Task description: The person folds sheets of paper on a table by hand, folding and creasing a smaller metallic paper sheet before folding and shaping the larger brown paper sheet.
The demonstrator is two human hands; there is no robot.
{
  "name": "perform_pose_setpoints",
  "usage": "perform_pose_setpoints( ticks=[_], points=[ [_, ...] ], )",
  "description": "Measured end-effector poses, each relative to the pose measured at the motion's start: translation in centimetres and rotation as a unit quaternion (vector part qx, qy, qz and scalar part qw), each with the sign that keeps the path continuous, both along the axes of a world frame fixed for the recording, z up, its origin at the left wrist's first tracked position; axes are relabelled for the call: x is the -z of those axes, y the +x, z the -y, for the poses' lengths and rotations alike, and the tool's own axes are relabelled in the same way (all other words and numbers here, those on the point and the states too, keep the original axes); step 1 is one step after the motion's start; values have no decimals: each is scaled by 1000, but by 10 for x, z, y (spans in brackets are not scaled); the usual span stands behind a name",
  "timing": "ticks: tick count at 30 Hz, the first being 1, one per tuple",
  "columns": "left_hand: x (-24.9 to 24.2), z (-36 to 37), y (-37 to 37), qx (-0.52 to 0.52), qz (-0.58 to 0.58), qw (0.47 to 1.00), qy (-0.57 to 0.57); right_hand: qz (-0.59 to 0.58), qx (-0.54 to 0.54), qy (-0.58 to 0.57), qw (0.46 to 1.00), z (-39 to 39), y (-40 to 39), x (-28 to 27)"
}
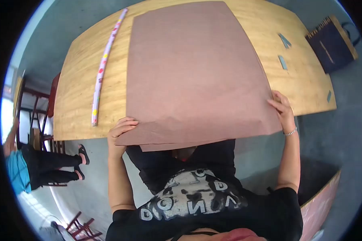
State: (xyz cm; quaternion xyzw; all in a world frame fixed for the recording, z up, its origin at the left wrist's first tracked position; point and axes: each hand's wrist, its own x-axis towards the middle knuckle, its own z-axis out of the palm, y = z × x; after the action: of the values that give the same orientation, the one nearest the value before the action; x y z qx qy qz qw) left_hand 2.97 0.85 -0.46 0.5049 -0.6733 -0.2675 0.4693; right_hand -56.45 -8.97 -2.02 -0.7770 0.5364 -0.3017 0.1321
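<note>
A large brownish-mauve paper sheet (197, 68) lies over the middle of the wooden table, and its near edge hangs past the table's front. The near end shows creases and at least two layers at the left. My left hand (122, 130) grips the near left corner, fingers on top and the thumb hidden. At the right edge, near the front corner, my right hand (282, 107) pinches the paper between thumb and fingers. A bracelet circles the right wrist.
On the wooden table (78, 80) lies a patterned wrapping paper roll (104, 60) at the left. Small grey-green pieces (282, 62) are scattered at the right. A dark paper bag (332, 46) stands beyond the right edge. Another person (40, 162) and chairs are at the left.
</note>
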Motion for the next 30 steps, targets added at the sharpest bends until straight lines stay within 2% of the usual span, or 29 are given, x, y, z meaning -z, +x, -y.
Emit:
perform_pose_setpoints(
  ticks=[2,4,9,11,14,15,18,22,24,26,28,30],
  points=[
    [-6,-1,1,4,-16,1000,-5,84,-79,7,993,12,-3,7],
    [-10,0,5,11,-38,999,-8,100,-68,21,992,11,12,-19],
    [-53,1,11,6,-29,997,-73,124,-34,-48,990,18,8,-50],
    [-74,-3,11,5,19,994,-110,150,-35,-72,985,13,10,-62],
    [-78,-15,10,7,10,993,-114,185,-12,-41,982,-1,5,-55],
    [-74,-21,6,-9,-19,995,-93,200,-20,-24,979,-8,7,-56],
    [-65,-39,4,1,-3,998,-60,191,-44,4,981,-26,-2,-48],
    [-57,-61,-2,13,-19,1000,17,207,-17,71,975,-46,-6,-51],
    [-54,-72,-2,4,-12,999,30,212,-32,64,975,-53,-4,-58],
    [-53,-81,-3,39,-23,998,54,261,-53,106,958,-61,-11,-61],
    [-59,-87,-5,47,-29,996,67,255,-60,124,957,-62,-18,-62],
    [-64,-91,-5,57,-35,994,81,301,-125,106,939,-59,-23,-61]
  ],
)
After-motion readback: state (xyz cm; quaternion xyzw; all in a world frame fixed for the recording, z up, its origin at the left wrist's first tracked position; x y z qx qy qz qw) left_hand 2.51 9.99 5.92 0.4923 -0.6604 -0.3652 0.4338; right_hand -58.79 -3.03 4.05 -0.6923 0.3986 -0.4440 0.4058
